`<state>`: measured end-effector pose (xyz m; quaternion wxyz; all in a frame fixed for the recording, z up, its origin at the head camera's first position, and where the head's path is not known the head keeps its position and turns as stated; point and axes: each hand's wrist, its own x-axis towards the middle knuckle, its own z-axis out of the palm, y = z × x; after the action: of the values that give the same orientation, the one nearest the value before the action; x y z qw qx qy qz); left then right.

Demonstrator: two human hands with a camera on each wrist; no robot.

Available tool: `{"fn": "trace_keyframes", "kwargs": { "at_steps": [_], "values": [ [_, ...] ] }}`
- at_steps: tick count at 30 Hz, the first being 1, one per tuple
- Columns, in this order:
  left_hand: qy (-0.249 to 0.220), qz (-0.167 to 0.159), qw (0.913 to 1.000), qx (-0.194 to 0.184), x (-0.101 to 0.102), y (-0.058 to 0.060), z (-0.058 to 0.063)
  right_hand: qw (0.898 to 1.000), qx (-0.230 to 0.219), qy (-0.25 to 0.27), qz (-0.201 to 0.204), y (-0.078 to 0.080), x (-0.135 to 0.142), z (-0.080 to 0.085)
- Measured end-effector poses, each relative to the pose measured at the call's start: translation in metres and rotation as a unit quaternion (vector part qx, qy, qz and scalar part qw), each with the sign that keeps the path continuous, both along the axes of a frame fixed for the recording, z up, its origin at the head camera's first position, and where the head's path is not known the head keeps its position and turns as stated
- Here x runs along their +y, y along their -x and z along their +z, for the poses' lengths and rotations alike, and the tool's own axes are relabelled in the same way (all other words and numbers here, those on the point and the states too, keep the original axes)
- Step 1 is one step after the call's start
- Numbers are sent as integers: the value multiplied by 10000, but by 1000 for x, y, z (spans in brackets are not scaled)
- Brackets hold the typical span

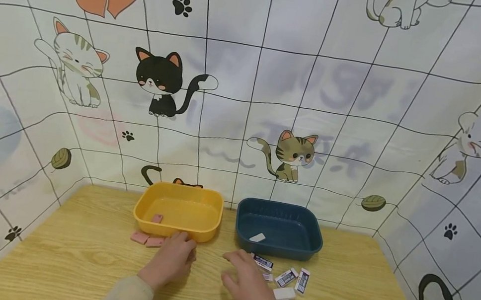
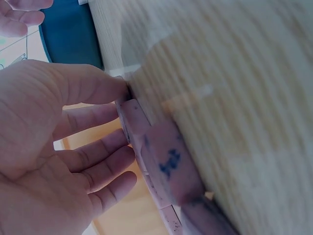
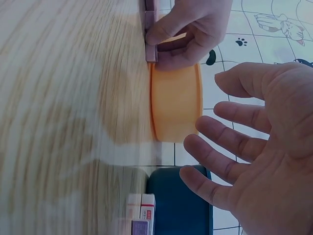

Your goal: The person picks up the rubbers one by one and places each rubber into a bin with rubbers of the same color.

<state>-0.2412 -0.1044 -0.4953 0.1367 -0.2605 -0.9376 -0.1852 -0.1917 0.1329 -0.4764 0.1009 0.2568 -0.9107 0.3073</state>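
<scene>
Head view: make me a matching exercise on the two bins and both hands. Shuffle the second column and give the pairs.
1. Yellow bin
2. Blue bin
3. Left hand
4. Right hand

A. Fingers spread, holding nothing
B. White piece inside
C. Touching a pink block
D. Pink piece inside

Pairs: 1-D, 2-B, 3-C, 4-A

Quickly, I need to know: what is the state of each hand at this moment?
Left hand: closed, pinching a pink block.
Right hand: open, holding nothing.
</scene>
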Motion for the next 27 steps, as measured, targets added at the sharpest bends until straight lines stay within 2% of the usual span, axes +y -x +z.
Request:
{"fn": "trace_keyframes", "kwargs": {
  "at_steps": [5,11,15,18,24,27],
  "values": [
    [49,31,10000,-22,-1,0,3,9998,-158,-143,-13,1,-4,0],
    [107,28,9999,99,-2,-5,12,9998,158,-117,40,1,-7,-1],
    [-48,72,10000,21,-6,-8,20,9994,333,-37,70,1,-10,-5],
    [-161,202,9997,6,-11,-8,25,9993,374,12,90,2,-11,-8],
    [-383,509,9973,355,-21,-6,31,9994,341,20,80,5,-12,-12],
    [-628,660,9951,374,-24,-4,36,9995,298,-6,61,5,-13,-12]
  ]
}}
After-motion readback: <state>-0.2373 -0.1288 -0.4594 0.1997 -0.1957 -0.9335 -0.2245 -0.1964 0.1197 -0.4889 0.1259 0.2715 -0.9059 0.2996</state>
